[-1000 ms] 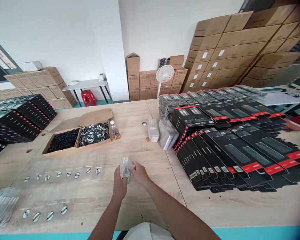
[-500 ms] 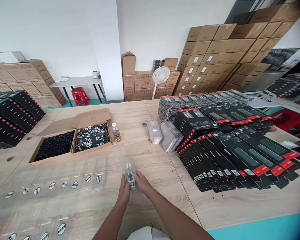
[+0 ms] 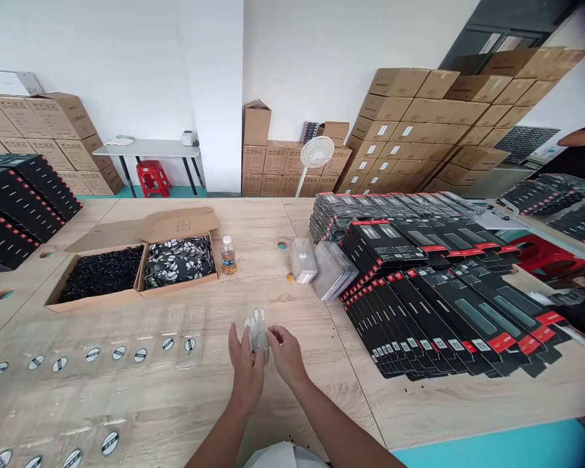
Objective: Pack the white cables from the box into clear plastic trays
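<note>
Between my left hand and my right hand a clear plastic blister pack with a white cable stands tilted up on the wooden table. Both hands press on its sides, and they hide its lower part. To the left, a row of clear blister trays lies flat, each with a round black-and-white sticker.
A cardboard box holds small black pieces and black-and-white round stickers. Beside it stand a water bottle and stacks of clear blisters. Black boxes with red bands are piled to the right. A co-worker's arm shows at upper right.
The blister pack has tilted from lying nearly flat to standing more on edge between my hands. My view has swung slightly, and a co-worker's arm has come into sight at upper right.
</note>
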`<action>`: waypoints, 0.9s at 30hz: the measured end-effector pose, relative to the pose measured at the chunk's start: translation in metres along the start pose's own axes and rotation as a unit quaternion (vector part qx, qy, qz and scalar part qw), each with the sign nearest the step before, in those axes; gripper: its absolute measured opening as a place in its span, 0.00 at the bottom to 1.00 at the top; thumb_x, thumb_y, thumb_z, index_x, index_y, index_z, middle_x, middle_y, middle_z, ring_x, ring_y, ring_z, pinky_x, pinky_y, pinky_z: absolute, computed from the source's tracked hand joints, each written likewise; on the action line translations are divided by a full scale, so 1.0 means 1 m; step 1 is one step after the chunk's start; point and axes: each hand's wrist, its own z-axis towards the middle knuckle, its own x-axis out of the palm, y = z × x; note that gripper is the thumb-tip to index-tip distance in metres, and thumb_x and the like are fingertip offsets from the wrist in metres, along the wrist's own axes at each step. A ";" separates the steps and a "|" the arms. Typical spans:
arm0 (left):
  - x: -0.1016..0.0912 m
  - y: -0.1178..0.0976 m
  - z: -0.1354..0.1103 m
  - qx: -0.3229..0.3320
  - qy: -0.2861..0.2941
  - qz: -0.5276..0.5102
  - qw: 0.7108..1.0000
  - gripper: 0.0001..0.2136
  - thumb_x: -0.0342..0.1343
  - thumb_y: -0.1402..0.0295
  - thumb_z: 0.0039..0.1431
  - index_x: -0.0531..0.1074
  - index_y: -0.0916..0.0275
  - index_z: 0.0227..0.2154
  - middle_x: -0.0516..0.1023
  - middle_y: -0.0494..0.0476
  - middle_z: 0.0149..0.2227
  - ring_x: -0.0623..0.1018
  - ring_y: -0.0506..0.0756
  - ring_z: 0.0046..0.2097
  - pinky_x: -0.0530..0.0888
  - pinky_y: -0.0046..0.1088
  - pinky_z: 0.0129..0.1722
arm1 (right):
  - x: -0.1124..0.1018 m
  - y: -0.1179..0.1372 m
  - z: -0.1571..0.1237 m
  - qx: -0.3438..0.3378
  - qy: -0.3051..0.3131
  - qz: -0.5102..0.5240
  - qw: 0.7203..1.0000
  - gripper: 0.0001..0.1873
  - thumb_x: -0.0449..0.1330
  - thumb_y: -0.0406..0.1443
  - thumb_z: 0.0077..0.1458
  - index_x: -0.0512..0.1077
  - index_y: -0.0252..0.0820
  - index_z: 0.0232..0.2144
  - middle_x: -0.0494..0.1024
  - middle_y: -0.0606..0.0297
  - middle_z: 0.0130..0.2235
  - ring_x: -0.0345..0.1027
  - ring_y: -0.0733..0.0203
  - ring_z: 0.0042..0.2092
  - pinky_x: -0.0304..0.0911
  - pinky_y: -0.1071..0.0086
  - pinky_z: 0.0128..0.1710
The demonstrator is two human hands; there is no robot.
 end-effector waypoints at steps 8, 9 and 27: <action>-0.001 -0.080 0.009 -0.147 0.192 -0.346 0.907 0.22 0.69 0.69 0.40 0.73 0.62 0.42 0.78 0.60 0.40 0.77 0.57 0.43 0.72 0.32 0.43 | -0.060 0.038 -0.044 -0.048 0.035 0.014 0.998 0.15 0.58 0.45 0.54 0.74 0.41 0.38 0.78 0.60 0.35 0.71 0.56 0.36 0.67 0.64 0.38; 0.003 -0.084 0.006 -0.154 0.195 -0.348 0.904 0.22 0.69 0.69 0.39 0.74 0.62 0.41 0.79 0.59 0.39 0.77 0.57 0.42 0.72 0.31 0.42 | -0.068 0.042 -0.049 -0.064 0.015 -0.017 0.998 0.16 0.58 0.44 0.55 0.73 0.41 0.41 0.77 0.60 0.36 0.70 0.56 0.37 0.67 0.64 0.38; 0.041 -0.078 -0.079 -0.257 0.280 -0.343 0.859 0.33 0.68 0.73 0.41 0.66 0.62 0.54 0.77 0.56 0.36 0.77 0.51 0.31 0.73 0.29 0.36 | -0.146 0.034 -0.098 -0.245 0.044 -0.144 0.958 0.05 0.56 0.32 0.57 0.70 0.44 0.37 0.72 0.64 0.37 0.66 0.61 0.36 0.65 0.68 0.35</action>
